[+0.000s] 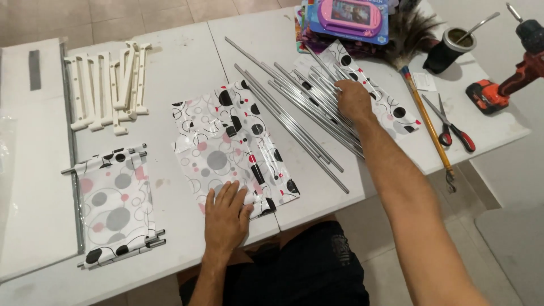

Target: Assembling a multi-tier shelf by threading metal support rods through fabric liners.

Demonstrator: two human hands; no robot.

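Note:
My left hand lies flat, fingers spread, on the near edge of a stack of white fabric panels printed with grey, black and pink circles. My right hand reaches across to a loose pile of several thin silver metal rods and rests its fingers on them; whether it grips one I cannot tell. Under the rods' far end lies another patterned fabric piece. A finished-looking fabric panel with rods slid through both ends sits at the left.
White plastic brackets are grouped at the back left. A feather duster with a yellow stick, red-handled scissors, a red cordless drill, a cup with a metal straw and a pink toy package crowd the right side.

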